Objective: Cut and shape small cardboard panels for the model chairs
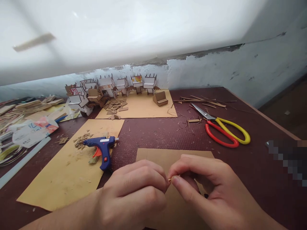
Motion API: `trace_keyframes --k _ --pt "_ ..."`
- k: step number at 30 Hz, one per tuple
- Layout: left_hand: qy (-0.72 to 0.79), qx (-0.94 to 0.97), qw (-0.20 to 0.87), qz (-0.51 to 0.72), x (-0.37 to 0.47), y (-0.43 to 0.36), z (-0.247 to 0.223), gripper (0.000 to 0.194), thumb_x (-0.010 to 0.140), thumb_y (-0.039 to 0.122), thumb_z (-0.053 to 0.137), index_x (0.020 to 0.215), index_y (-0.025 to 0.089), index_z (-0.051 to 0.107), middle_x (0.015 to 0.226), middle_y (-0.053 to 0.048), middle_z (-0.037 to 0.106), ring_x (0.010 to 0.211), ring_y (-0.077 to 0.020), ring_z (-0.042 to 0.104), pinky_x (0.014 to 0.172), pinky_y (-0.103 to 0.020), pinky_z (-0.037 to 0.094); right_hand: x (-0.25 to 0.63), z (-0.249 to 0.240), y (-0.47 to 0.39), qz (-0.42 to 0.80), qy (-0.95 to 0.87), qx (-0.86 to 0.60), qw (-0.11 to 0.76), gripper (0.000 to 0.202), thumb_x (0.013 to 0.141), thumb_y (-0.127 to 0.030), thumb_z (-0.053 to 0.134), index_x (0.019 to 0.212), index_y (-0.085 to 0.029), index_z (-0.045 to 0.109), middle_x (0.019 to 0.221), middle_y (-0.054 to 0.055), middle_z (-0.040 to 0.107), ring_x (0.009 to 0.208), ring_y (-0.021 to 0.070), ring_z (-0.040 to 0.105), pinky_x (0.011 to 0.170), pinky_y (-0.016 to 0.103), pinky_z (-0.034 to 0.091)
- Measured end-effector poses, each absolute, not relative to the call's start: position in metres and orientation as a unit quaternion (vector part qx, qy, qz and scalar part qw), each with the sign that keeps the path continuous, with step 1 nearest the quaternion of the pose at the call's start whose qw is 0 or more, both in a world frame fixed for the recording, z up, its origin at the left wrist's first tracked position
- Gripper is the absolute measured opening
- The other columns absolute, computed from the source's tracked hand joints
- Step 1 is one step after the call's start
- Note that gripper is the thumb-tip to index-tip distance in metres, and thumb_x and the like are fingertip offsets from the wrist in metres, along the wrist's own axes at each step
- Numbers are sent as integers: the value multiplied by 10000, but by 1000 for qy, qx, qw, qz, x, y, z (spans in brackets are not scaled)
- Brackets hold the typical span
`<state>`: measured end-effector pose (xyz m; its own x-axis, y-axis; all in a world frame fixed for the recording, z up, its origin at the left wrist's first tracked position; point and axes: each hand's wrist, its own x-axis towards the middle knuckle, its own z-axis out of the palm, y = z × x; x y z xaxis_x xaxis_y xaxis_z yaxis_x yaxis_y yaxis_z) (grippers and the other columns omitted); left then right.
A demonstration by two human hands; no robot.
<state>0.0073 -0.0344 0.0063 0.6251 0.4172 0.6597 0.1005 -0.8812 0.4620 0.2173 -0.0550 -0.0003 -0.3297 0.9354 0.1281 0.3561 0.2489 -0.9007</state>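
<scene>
Flaking, pale wall (199, 72) backs a dark red table (148, 132), where a blue glue gun (105, 151) lies on its side, partly over a tan sheet (59, 179). Right of the glue gun and nearer the viewer, above brown card (153, 155), a tiny stick (169, 179) shows between the fingertips. The right hand (220, 188) pinches it between thumb and forefinger, the two almost meeting around it. The left hand (137, 188) has its fingers curled in against the stick's other side; their tips are hidden, so I cannot tell whether they grip it. Scraps (80, 140) lie by the glue gun's nozzle end. Beyond the glue gun, small models (122, 83) line the wall, with a card block (160, 99) to their right. Scissors (211, 123) lie well right of the glue gun, slats (30, 104) well left.
</scene>
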Motion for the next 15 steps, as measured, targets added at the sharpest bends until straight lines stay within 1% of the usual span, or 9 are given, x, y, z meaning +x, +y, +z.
trace_keyframes --k 7,10,15 --pt "146 884 184 405 6 -38 9 283 1016 80 524 746 105 607 746 -82 624 798 -163 674 742 -227 620 217 0 -55 413 -704 -458 351 231 951 -273 553 802 -236 725 687 9 688 602 159 602 493 257 416" --pt "148 879 198 408 6 -39 7 264 1000 60 547 745 95 609 755 -82 617 807 -164 661 749 -235 620 217 0 -55 413 -702 -458 357 234 954 -271 550 808 -239 730 688 6 694 597 157 608 500 258 427" --pt "157 853 195 458 10 -40 -4 204 906 -72 615 780 88 612 803 -59 613 831 -140 642 745 -224 608 218 -1 -55 408 -701 -458 364 228 946 -263 548 805 -233 723 709 8 704 610 156 622 513 256 445"
